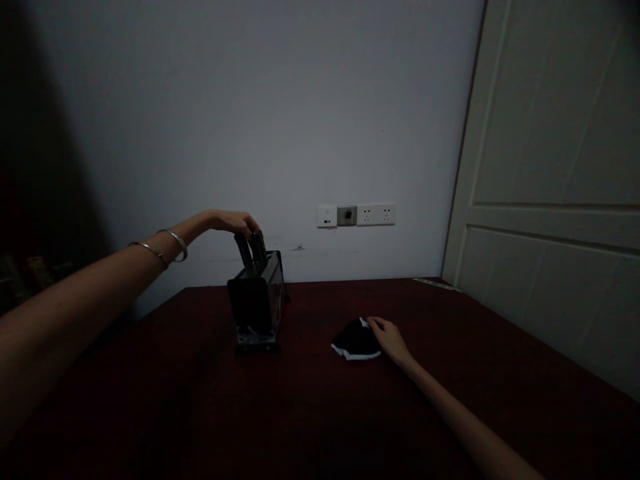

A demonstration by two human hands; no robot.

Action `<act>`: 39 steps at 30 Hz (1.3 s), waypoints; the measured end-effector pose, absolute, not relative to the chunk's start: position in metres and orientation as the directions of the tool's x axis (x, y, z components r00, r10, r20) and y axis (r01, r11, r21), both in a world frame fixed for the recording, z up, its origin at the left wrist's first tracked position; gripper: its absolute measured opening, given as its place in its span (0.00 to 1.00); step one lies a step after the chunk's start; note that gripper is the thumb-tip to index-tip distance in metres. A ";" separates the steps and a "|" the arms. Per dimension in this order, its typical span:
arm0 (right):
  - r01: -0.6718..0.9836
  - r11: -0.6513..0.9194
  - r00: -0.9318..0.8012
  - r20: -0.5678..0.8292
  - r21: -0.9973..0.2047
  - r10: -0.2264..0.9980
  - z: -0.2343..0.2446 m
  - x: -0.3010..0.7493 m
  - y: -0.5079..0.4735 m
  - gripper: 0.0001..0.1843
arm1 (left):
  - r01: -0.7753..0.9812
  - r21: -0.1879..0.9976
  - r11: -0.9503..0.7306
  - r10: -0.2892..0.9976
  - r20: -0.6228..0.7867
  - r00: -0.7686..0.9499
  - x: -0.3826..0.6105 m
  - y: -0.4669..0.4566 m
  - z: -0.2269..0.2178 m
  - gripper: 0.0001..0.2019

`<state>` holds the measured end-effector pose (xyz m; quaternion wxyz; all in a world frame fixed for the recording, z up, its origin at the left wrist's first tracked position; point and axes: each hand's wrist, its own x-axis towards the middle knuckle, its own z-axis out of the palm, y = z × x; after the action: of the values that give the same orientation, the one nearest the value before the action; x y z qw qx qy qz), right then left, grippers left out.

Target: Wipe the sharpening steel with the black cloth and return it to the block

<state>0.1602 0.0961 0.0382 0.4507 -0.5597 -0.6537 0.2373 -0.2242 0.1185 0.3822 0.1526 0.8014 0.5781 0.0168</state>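
Observation:
A dark knife block with a clear side stands on the dark red table, left of centre. Two black knife handles stick up from its top. My left hand, with two bangles on the wrist, reaches over the block and its fingers curl down onto those handles. My right hand rests on the table with its fingers on the edge of a small black and white cloth lying to the right of the block.
The room is dim. A pale wall stands behind the table with a row of sockets and a switch. A white door fills the right side. Dark shapes lie in shadow at the far left.

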 end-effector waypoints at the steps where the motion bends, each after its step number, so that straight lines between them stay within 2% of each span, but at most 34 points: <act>1: 0.518 0.261 0.033 0.324 -0.815 0.946 0.038 0.160 0.096 0.21 | 0.926 0.253 -0.280 0.933 -0.154 0.324 -0.224 0.119 0.381 0.19; 13: 0.527 0.267 0.023 0.327 -0.807 0.945 0.037 0.160 0.096 0.23 | 0.929 0.185 -0.319 0.927 -0.142 0.347 -0.228 0.136 0.376 0.11; 23: 0.511 0.261 0.050 0.332 -0.819 0.942 0.040 0.159 0.095 0.22 | 0.930 0.036 -0.366 0.906 -0.213 0.365 -0.225 0.149 0.387 0.14; 39: 0.447 0.265 0.087 0.336 -0.855 0.938 0.036 0.161 0.098 0.19 | 0.958 0.079 -0.276 0.919 -0.270 0.287 -0.220 0.156 0.426 0.22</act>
<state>0.1611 0.0977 0.0356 0.4886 -0.5518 -0.6273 0.2514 -0.2196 0.1562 0.4255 0.1134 0.7941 0.5909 -0.0854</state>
